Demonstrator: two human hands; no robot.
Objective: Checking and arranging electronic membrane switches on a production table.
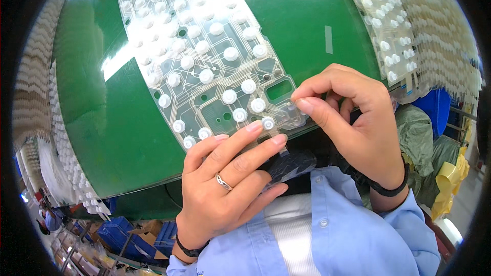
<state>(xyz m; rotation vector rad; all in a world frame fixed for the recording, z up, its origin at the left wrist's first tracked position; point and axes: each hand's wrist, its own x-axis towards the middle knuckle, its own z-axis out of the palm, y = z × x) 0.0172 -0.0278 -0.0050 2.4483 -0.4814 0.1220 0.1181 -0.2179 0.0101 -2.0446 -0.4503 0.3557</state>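
Note:
A clear keyboard membrane sheet (pixel 215 79) with printed traces and many white rubber domes lies on the green table in front of me. My left hand (pixel 227 184), a ring on one finger, is open at the sheet's near edge, its fingertips by a white dome (pixel 267 123). My right hand (pixel 358 117) is at the near right corner of the sheet, thumb and forefinger pinched together. Whatever is between those fingertips, if anything, is too small to make out. A flat tail runs from the sheet's near edge beyond my left fingertips.
The green tabletop (pixel 102 148) has bright glare and a small strip of clear tape (pixel 329 39). Large stacks of domed membrane sheets stand at the right (pixel 434 30) and left (pixel 38 82). Blue crates (pixel 123 235) sit below at left; a blue bin (pixel 434 112) and yellow wrap (pixel 450 184) are at right.

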